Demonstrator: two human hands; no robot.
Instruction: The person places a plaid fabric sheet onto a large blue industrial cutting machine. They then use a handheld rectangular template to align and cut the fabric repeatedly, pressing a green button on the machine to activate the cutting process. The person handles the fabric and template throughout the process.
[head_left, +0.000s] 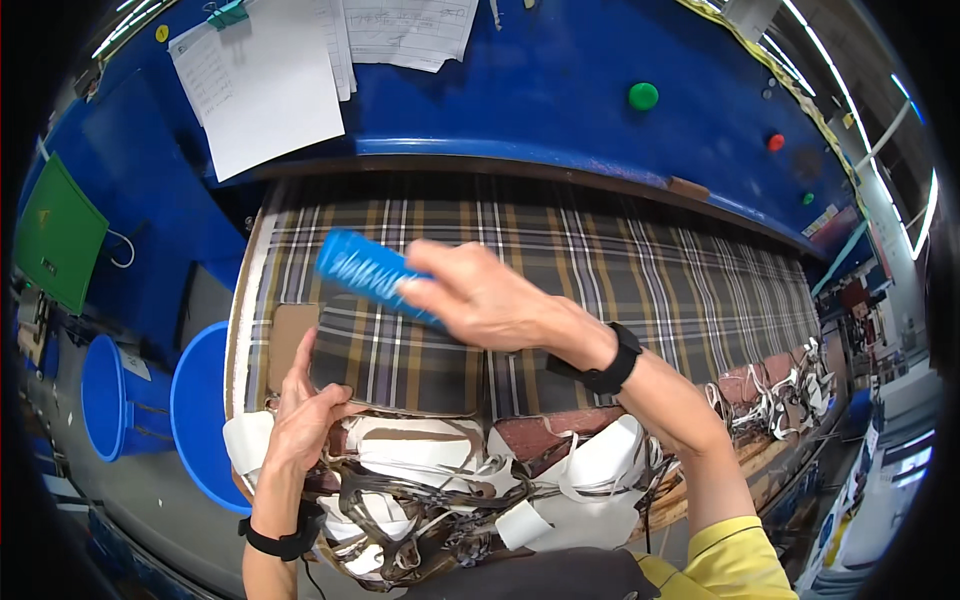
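Dark plaid cloth with white, ochre and purple lines spreads over the work surface. My right hand grips a blue oblong block with pale markings above the cloth; motion blurs it, and its exact kind is unclear. On the near left, my left hand rests with its index finger stretched out and thumb apart, touching the edge of a cut plaid piece. Beside the index finger shows a bare brown patch. Wristbands circle both my wrists.
Tangled offcut strips and white scraps pile along the near edge. A blue machine body with a green button and papers rises behind the cloth. Blue bins stand at the left.
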